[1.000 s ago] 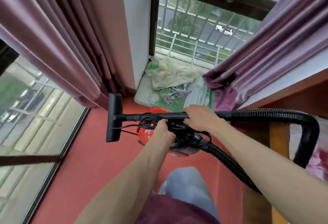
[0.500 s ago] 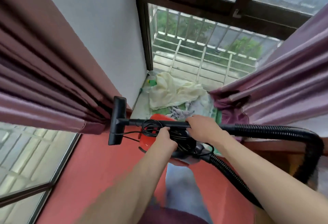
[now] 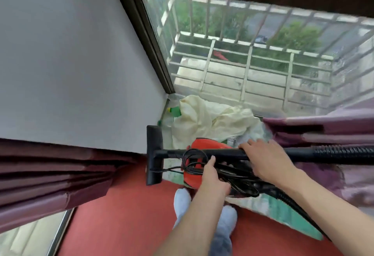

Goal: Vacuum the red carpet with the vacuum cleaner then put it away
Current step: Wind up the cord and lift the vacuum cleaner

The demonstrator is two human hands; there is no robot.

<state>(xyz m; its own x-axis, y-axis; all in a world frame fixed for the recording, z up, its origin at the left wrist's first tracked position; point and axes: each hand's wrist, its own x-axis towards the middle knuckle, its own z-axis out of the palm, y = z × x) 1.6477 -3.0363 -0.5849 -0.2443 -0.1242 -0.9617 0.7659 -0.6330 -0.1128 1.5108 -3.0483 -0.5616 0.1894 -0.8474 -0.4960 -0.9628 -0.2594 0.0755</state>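
I carry a red canister vacuum cleaner (image 3: 204,144) in front of me, above the red carpet (image 3: 125,221). My left hand (image 3: 212,176) grips its top handle together with the bundled black cord (image 3: 194,160). My right hand (image 3: 265,158) holds the black wand (image 3: 222,152), which lies across the canister. The black floor nozzle (image 3: 154,154) sticks out to the left, near the wall. The ribbed black hose (image 3: 344,150) runs right and loops back under my right forearm.
A grey wall (image 3: 81,63) stands left, mauve curtains hang at left (image 3: 50,174) and right (image 3: 323,132). In the corner by the barred window (image 3: 253,53) lie a cream cloth (image 3: 208,122) and a green-capped bottle (image 3: 175,112). My feet in pale socks (image 3: 182,197) stand on the carpet.
I have stepped closer to the window corner with the vacuum held in both hands. The view has tilted up, so the wall and window fill more of the frame.
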